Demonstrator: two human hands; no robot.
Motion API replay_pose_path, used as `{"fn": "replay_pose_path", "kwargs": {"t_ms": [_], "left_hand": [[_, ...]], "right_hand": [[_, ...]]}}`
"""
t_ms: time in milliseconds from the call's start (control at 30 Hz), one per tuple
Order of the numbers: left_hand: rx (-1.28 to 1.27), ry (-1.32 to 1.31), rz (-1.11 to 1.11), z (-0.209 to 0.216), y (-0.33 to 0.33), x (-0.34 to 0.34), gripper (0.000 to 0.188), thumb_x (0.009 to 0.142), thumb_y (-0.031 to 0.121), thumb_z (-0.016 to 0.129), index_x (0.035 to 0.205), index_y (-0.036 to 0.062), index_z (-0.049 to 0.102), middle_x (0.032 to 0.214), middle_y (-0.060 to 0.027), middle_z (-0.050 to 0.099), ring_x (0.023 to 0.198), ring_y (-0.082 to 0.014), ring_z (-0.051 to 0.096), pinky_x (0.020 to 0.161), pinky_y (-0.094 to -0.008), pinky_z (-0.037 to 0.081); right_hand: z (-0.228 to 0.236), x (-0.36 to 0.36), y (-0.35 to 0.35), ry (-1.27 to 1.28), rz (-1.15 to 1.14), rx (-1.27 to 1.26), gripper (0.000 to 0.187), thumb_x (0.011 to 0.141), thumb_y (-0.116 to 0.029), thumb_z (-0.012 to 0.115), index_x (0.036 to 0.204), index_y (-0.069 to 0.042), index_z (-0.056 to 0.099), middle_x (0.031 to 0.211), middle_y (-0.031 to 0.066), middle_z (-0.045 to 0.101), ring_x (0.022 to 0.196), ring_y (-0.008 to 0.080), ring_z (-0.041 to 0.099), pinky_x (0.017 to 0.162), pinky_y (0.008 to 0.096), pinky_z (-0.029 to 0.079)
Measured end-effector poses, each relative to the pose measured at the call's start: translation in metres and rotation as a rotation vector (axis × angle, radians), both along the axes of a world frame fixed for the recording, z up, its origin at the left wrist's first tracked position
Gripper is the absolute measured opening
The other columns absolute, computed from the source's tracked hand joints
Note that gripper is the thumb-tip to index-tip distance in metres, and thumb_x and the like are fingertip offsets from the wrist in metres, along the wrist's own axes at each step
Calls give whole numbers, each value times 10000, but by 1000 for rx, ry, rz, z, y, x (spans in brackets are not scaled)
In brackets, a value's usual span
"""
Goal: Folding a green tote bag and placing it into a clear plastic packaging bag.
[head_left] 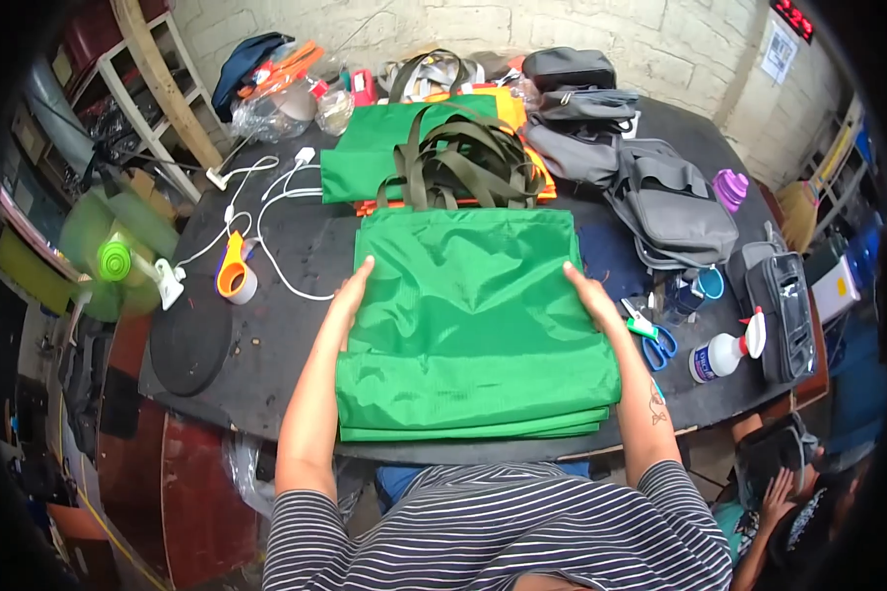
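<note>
A stack of green tote bags [473, 295] lies on the dark table in front of me, its layered edges facing my body. Dark olive straps [468, 163] from the bags loop in a bunch at the far end. My left hand [351, 294] grips the left side of the stack, thumb along the edge. On the opposite side my right hand [595, 299] grips the stack the same way. The fingers of both hands are partly hidden by the bags. Behind the straps lie more green fabric pieces [355, 175] with orange ones beneath.
Right of the stack are blue-handled scissors [659, 347], a spray bottle [719, 357], a blue cup [698, 288] and several grey bags [675, 202]. To the left sit a tape dispenser [235, 276], white cables [264, 231] and a green fan [115, 260]. Another person [781, 497] is at lower right.
</note>
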State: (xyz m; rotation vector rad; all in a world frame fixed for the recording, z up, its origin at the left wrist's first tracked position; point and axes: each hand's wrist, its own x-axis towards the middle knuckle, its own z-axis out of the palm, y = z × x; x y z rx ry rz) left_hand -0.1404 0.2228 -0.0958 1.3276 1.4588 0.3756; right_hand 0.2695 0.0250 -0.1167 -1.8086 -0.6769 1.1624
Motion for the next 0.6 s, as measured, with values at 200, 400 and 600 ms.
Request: {"fn": "replay_pose_path", "kwargs": {"t_ms": [200, 400, 600], "left_hand": [[-73, -146, -57, 55, -40, 21, 841, 845, 598, 519, 1416, 16, 314, 1379, -160, 434, 1239, -265, 449, 1026, -363, 348], [158, 319, -174, 32, -48, 28, 1108, 712, 770, 515, 1398, -54, 236, 1439, -313, 176, 1349, -485, 151, 1083, -534, 210], [145, 172, -24, 7, -21, 29, 983, 799, 653, 533, 1392, -68, 226, 1428, -319, 191, 1307, -454, 288, 1030, -522, 327]], "right_hand": [[46, -41, -40, -180, -118, 135, 738, 867, -511, 565, 1299, 69, 420, 1261, 197, 531, 1150, 281, 525, 964, 356, 405], [64, -33, -62, 534, -110, 64, 607, 868, -449, 611, 1278, -22, 477, 1159, 105, 595, 1010, 202, 594, 845, 341, 497], [38, -27, -43, 541, -94, 170, 535, 888, -434, 588, 1218, -18, 531, 1073, 104, 635, 930, 208, 627, 806, 357, 520]]}}
